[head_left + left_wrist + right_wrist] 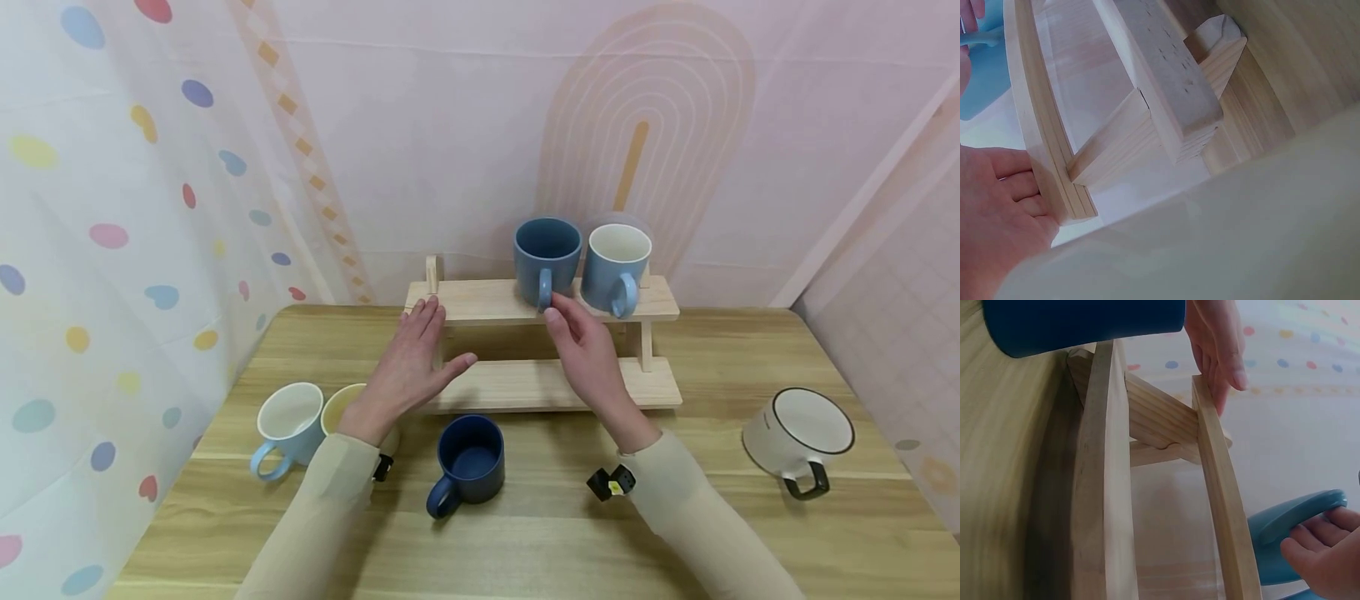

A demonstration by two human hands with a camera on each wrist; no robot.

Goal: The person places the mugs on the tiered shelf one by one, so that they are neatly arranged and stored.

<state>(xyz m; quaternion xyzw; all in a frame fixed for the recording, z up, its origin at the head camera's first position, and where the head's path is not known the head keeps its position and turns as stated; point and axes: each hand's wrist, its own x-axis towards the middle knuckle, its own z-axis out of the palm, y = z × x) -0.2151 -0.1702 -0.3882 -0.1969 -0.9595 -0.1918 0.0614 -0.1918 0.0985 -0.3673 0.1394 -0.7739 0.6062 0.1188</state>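
Note:
A two-tier wooden shelf (480, 302) stands on the table, and my left hand (408, 354) lies at the left end of its upper board with fingers straight. In the left wrist view the fingers of that hand (1007, 206) touch the board's edge. On the upper board sits a greyish-blue mug (531, 271), its handle facing me. My right hand (588, 350) pinches that handle, and the right wrist view has the fingertips (1313, 540) curled at it. Just to its right is a light-blue mug with a white inside (603, 279).
A navy mug (487, 479) stands in front of the shelf. At left are a light-blue and white mug (300, 442) and a yellow mug (339, 404), partly hidden by my left wrist. A white mug with a black rim (772, 437) stands at right. Behind hangs a patterned curtain (450, 125).

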